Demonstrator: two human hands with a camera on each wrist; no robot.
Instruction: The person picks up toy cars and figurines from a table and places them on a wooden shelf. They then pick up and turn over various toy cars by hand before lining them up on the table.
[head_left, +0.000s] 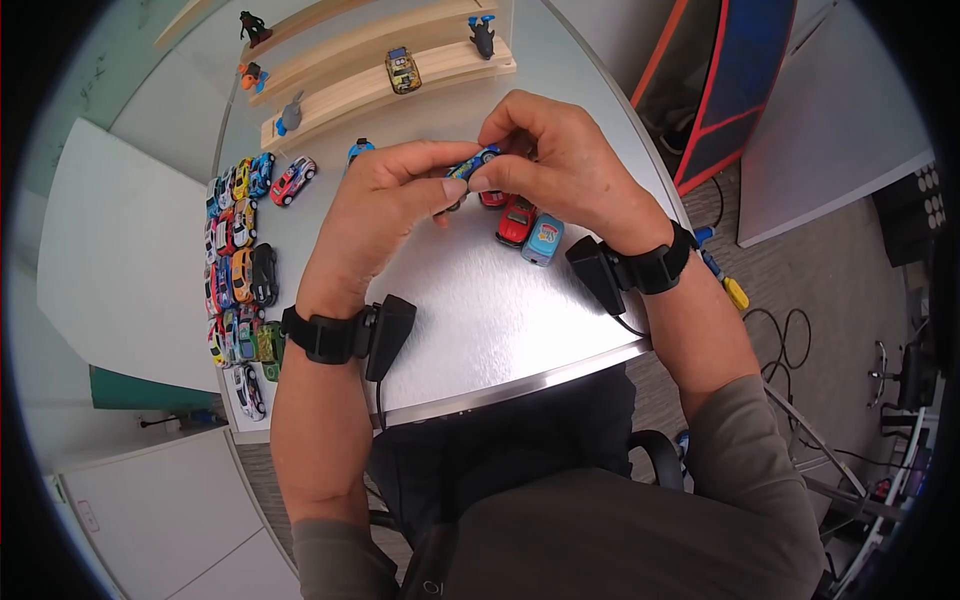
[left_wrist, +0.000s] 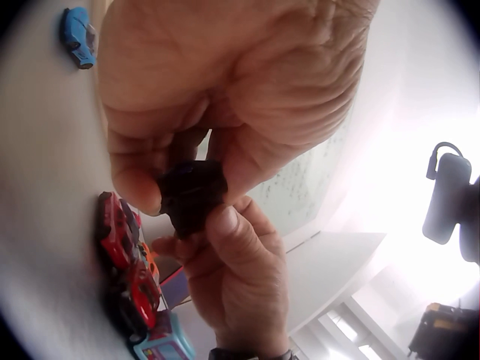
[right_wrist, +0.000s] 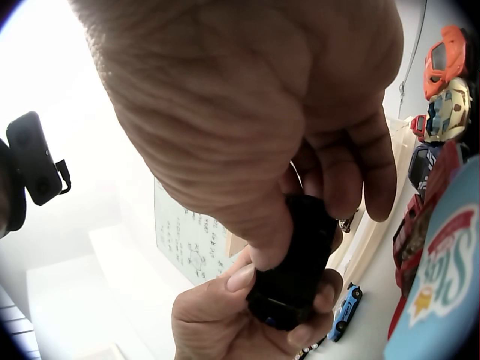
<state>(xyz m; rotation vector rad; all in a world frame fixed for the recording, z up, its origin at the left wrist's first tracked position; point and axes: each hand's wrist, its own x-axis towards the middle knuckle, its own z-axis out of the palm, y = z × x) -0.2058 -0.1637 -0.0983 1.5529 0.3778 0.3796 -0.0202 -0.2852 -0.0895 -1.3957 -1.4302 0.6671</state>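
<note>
Above the table, both hands pinch one small blue toy car (head_left: pixel 475 163). My left hand (head_left: pixel 385 205) grips one end between thumb and fingers. The right hand (head_left: pixel 570 165) has its thumb and fingers on the other end. In the left wrist view the dark underside of the car (left_wrist: pixel 193 195) faces the camera; the right wrist view also shows it dark, held between both thumbs and fingers (right_wrist: pixel 296 259). Below the right hand stand a red toy car (head_left: pixel 515 220) and a light blue one (head_left: pixel 543 240). Past the left hand, another blue car (head_left: pixel 359 148) is partly hidden.
Rows of toy cars (head_left: pixel 240 262) fill the table's left side, with a red-and-blue car (head_left: pixel 293 181) beside them. At the back, a tiered wooden rack (head_left: pixel 340 98) bears a yellow patterned car (head_left: pixel 403 70) and several small figures. The table's metal edge (head_left: pixel 520 377) runs in front of the person.
</note>
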